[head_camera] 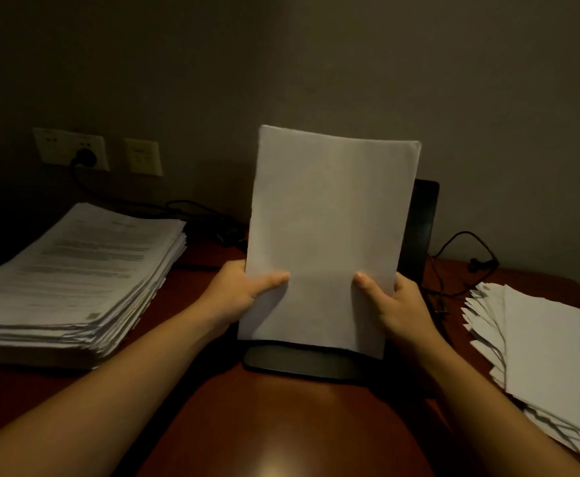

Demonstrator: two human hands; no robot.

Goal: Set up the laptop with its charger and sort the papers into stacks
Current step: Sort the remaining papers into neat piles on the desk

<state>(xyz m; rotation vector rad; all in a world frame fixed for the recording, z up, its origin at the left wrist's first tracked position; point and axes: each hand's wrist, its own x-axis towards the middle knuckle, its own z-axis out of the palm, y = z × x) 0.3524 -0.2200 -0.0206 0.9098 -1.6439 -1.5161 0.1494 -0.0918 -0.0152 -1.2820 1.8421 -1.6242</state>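
Upright sheaf [326, 218] at table [281, 425] middle, over laptop [298, 361]; left hand [243, 290] and right hand [395, 304] pinch lower side edges, thumbs on front, fingers curled behind. Likely squaring sheets: keep grip loose, tap bottom edge level, then lay on matching stack. Paper thin, matte, blank-faced, top bowing slightly. At left edge printed stack [75, 277], thick; at right edge blank stack [550, 346], fanned. Laptop dark, smooth

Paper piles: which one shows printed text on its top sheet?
The left pile: its top sheet carries printed lines. The held sheaf and right pile show blank faces.
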